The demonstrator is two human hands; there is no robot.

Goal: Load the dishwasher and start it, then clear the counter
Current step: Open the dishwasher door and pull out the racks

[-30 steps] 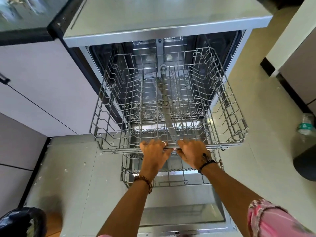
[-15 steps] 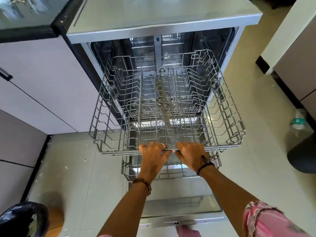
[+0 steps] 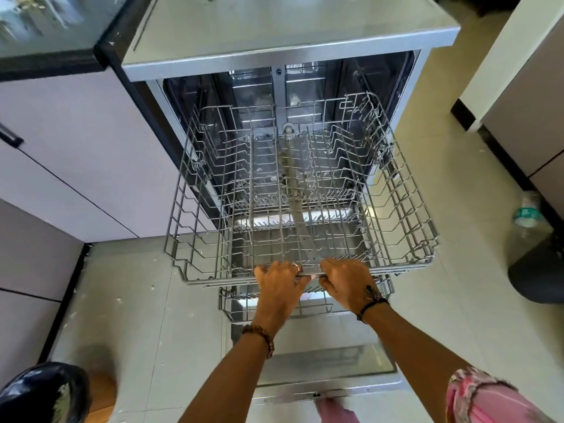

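The silver dishwasher (image 3: 287, 58) stands open, its door (image 3: 323, 370) folded down flat toward me. The grey wire upper rack (image 3: 195, 239) is pulled far out over the door and holds no dishes. My left hand (image 3: 279, 285) and my right hand (image 3: 348, 282) sit side by side, both gripping the rack's front rail at its middle. Below it the lower rack (image 3: 308, 303) pokes out a little, mostly hidden by the upper one.
Pale cabinet fronts (image 3: 79, 166) and a dark glossy counter (image 3: 45, 29) lie to the left. A black bag (image 3: 42, 392) sits at the bottom left on the tiled floor. A plastic water bottle (image 3: 526, 215) and a dark bin (image 3: 540, 270) stand at the right.
The upper rack has slid a bit further out toward me with both hands still on its front rail. The view has tilted slightly.
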